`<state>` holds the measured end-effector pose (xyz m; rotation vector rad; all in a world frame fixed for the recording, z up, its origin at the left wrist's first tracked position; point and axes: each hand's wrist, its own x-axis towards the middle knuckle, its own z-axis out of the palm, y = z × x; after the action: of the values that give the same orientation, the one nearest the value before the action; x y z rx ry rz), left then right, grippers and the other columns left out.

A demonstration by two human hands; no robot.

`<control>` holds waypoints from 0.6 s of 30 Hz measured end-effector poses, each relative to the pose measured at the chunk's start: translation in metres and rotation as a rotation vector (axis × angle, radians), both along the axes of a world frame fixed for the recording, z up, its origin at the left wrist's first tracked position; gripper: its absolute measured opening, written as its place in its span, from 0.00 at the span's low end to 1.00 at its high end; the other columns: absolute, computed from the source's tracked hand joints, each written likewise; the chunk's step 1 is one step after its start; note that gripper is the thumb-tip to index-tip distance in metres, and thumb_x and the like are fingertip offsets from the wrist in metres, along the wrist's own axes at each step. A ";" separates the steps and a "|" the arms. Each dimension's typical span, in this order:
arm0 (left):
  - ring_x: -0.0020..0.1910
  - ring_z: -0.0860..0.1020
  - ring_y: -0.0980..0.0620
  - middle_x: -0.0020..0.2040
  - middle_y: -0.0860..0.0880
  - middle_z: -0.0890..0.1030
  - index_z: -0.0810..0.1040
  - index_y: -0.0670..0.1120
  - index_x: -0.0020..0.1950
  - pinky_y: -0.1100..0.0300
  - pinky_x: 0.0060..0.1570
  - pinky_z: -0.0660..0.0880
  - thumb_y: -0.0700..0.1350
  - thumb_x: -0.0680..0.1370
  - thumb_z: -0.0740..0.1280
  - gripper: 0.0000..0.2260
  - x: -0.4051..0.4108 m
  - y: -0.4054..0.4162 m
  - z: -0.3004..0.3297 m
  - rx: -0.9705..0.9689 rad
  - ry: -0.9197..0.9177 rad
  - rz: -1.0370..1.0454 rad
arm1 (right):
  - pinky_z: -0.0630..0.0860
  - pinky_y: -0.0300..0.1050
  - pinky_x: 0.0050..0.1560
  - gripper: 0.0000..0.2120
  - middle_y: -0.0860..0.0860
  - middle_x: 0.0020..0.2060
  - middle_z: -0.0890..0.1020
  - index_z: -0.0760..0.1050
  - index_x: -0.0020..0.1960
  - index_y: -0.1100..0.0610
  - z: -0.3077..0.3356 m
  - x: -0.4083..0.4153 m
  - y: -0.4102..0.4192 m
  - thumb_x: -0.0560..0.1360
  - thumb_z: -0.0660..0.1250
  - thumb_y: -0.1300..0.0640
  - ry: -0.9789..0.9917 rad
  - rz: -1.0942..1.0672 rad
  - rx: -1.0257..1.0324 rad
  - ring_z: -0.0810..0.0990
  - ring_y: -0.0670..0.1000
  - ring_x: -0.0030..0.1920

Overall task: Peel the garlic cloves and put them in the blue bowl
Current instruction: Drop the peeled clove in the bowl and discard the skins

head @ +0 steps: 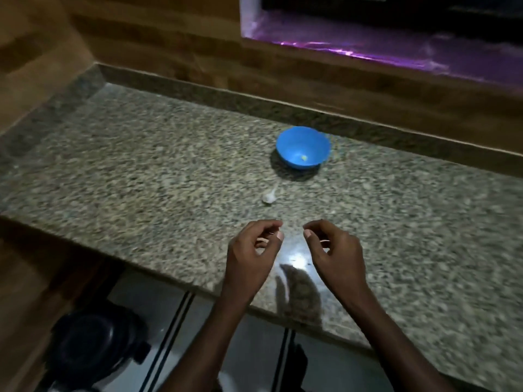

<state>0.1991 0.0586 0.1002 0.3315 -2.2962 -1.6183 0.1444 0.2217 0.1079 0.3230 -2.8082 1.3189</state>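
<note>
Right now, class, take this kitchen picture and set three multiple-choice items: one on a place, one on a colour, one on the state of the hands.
1. Where does the garlic lie?
A. Inside the bowl
B. On the counter, nearer the person than the bowl
C. In the left hand

2. What colour is the bowl?
A. Red
B. White
C. Blue

3. How are the hands?
A. Both grip the bowl
B. Both hover over the counter, fingers curled, apart from the garlic
C. Both press flat on the counter

Key: 1 B, the garlic sits on the stone below the bowl. 2 C, its wall is blue. 3 B, the left hand and right hand touch neither bowl nor garlic.
</note>
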 end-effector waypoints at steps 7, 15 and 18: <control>0.61 0.76 0.52 0.63 0.48 0.79 0.77 0.45 0.68 0.58 0.59 0.75 0.49 0.78 0.70 0.19 -0.084 0.050 -0.070 -0.329 -0.165 -0.207 | 0.81 0.48 0.47 0.11 0.49 0.48 0.86 0.82 0.58 0.53 -0.063 -0.046 0.054 0.77 0.69 0.52 -0.105 -0.155 0.105 0.84 0.48 0.43; 0.79 0.55 0.45 0.81 0.45 0.57 0.57 0.47 0.81 0.45 0.73 0.56 0.59 0.81 0.61 0.33 -0.133 0.051 -0.121 -0.881 -0.330 -0.460 | 0.75 0.49 0.46 0.15 0.57 0.52 0.81 0.78 0.63 0.55 -0.101 -0.115 0.056 0.77 0.68 0.58 -0.070 -0.171 0.392 0.81 0.60 0.51; 0.77 0.58 0.45 0.80 0.45 0.60 0.60 0.47 0.80 0.45 0.70 0.61 0.59 0.80 0.61 0.32 -0.132 0.043 -0.132 -0.891 -0.255 -0.465 | 0.74 0.48 0.38 0.05 0.55 0.43 0.77 0.78 0.51 0.56 -0.106 -0.133 0.050 0.76 0.68 0.59 -0.036 -0.155 0.435 0.78 0.60 0.41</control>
<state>0.0671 0.1018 -0.0318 -0.2424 -3.1626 -0.5472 0.0109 0.2722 0.0020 0.0837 -3.0549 0.6838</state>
